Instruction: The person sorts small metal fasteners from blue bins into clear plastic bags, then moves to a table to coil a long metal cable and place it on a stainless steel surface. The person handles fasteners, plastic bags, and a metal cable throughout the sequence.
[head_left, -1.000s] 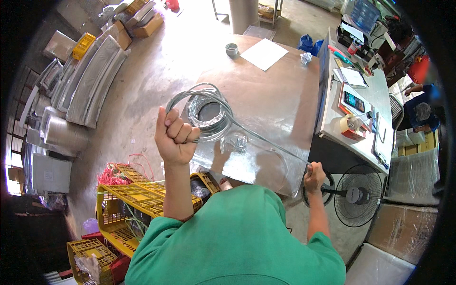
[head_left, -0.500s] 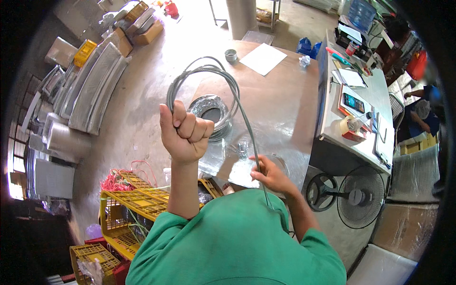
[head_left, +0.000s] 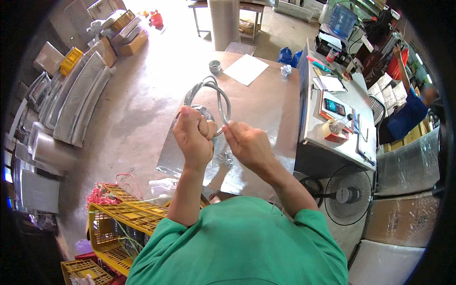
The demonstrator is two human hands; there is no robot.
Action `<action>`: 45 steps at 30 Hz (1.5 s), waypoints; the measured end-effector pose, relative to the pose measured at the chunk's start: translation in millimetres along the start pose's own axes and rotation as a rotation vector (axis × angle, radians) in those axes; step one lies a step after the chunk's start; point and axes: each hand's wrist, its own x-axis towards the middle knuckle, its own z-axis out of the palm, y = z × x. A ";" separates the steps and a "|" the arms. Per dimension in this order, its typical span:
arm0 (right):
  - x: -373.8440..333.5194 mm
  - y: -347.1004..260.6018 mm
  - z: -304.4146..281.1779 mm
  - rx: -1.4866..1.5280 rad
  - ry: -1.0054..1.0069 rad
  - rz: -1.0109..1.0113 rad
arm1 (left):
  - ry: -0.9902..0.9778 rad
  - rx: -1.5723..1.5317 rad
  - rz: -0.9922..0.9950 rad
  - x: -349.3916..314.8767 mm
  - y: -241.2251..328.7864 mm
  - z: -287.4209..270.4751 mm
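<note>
My left hand point(head_left: 194, 140) is closed in a fist round a looped coil of grey wire rope point(head_left: 227, 102), raised over the table point(head_left: 280, 114). My right hand point(head_left: 249, 146) pinches the right side of the same coil, close beside the left. Behind the left fist, a plastic-wrapped ring-shaped coil point(head_left: 203, 111) lies on the table, mostly hidden. Small shiny pieces point(head_left: 225, 157) sit just below the hands, too small to name. Farther back are a grey round roll point(head_left: 215, 66), a white sheet of paper point(head_left: 246, 70) and a crumpled paper point(head_left: 286, 71).
At the right stands a desk point(head_left: 308, 128) with a phone point(head_left: 334, 107), clipboards and tape. Below it is a black fan point(head_left: 349, 194). Yellow crates point(head_left: 118, 209) are at lower left, wrapped panels point(head_left: 80, 102) farther left. A person in blue point(head_left: 406, 118) is at far right.
My right hand has moved up and left from the hanging strand to the coil's side. The coil's loops now look smaller. My view has shifted; the person at right has an arm raised.
</note>
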 end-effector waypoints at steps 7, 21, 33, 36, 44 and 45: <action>-7.3 -8.0 -8.3 0.002 -0.121 -0.097 | 0.163 -0.090 -0.109 10.1 11.3 -15.2; -39.4 58.0 -56.6 0.161 -0.236 0.139 | 0.050 -0.536 -0.301 11.5 71.4 -47.2; -70.0 80.9 33.4 1.442 0.274 0.857 | 0.089 -0.935 -0.308 -15.2 7.2 -13.0; -31.2 71.3 36.0 1.688 0.680 0.750 | 0.137 -0.897 -0.355 -23.0 -0.1 -15.4; -5.5 73.8 25.0 1.838 0.901 0.633 | 0.094 -0.558 -0.374 -38.3 12.2 -9.4; -6.5 79.2 25.6 1.860 0.889 0.582 | 0.090 -0.513 -0.377 -39.6 13.3 -9.0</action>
